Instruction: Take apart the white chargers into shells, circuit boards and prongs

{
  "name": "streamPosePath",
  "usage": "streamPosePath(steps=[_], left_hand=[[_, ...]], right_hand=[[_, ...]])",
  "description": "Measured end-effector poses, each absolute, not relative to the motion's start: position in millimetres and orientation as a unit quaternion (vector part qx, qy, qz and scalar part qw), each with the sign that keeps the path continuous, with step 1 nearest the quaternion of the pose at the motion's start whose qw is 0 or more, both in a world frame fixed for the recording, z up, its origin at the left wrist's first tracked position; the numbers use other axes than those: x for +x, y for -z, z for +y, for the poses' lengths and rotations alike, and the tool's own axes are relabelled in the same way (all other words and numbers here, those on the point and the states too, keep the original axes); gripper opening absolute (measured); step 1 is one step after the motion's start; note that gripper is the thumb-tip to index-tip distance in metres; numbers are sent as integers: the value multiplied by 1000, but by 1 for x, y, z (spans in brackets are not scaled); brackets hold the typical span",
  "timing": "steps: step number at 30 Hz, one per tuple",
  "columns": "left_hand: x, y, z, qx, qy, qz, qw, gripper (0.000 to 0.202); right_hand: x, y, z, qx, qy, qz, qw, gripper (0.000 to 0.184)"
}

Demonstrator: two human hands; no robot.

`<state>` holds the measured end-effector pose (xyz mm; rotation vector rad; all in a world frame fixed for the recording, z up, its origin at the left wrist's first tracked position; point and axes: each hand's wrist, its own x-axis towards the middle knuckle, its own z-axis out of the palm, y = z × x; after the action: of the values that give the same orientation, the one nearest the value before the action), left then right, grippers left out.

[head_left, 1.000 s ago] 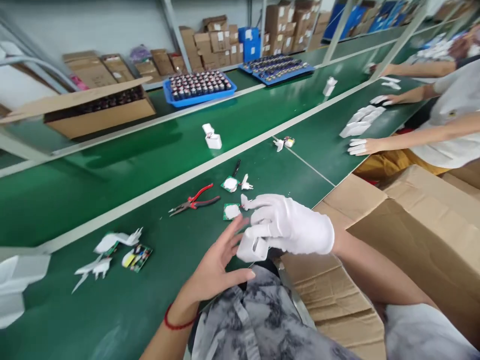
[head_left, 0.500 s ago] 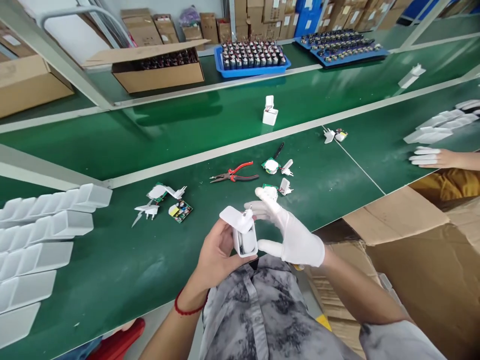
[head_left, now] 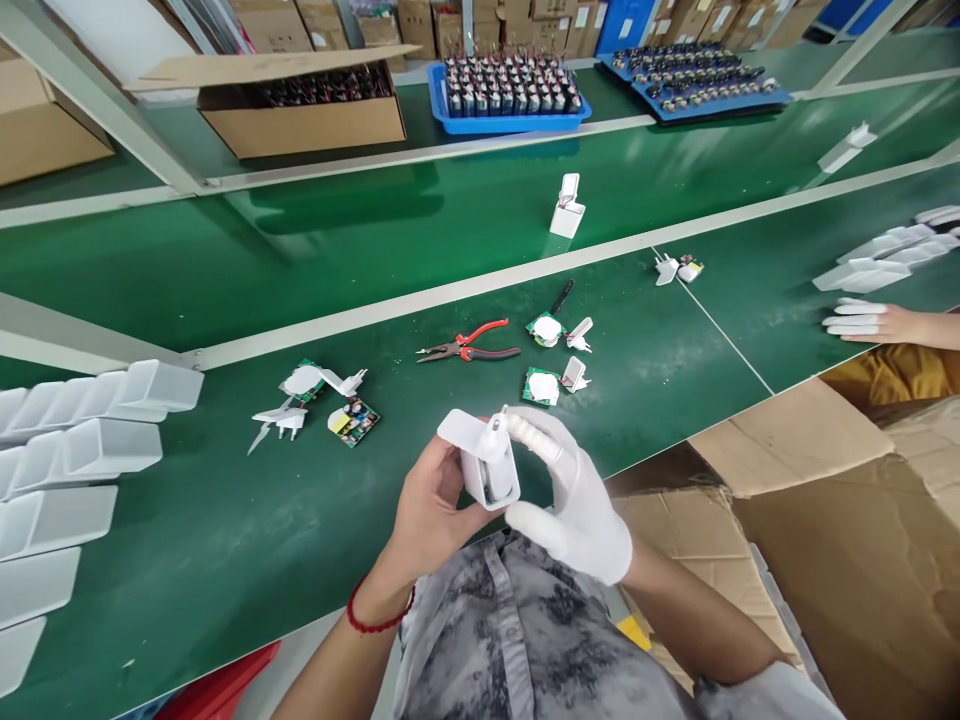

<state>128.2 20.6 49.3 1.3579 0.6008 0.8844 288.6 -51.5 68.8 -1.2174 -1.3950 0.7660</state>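
Observation:
Near my waist, my left hand is wrapped round a white adapter case, its open end facing up. A white plug cap lies tilted across that opening, and part of a white piece shows inside. My right hand, in a white glove with some bare fingertips, curves round the case's right side. Its fingers meet the plug end of the cap, and its thumb is at the lower right corner of the case. Beyond my hands lie two circuit boards with plug caps and red-handled pliers.
White cases stand in rows at left. More boards with plug caps lie nearby. An adapter stands behind the ledge. A blue tray of parts is on the shelf. At right are a co-worker's gloved hand and a carton.
My right hand has come in from spread fingers to curl against the plug cap and case. The view has shifted slightly; the case stays in my left hand.

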Motion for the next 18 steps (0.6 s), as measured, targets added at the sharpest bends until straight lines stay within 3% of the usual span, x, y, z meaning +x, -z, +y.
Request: streamPosePath(steps=[3, 6, 8, 11, 18], left_hand=[[129, -51, 20, 710, -392, 319, 490, 66], [131, -61, 18, 770, -406, 334, 360, 82], [134, -69, 18, 785, -424, 313, 325, 82], [141, -77, 19, 802, -431, 301, 285, 67], [148, -79, 20, 806, -443, 311, 238, 51]], right_hand=[[280, -66, -52, -576, -321, -513, 550, 54], [274, -62, -46, -557, -451, -350, 603, 36], [272, -60, -40, -500, -540, -214, 643, 36], [270, -59, -32, -427, -631, -78, 643, 33], [266, -55, -26, -382, -666, -22, 641, 23]])
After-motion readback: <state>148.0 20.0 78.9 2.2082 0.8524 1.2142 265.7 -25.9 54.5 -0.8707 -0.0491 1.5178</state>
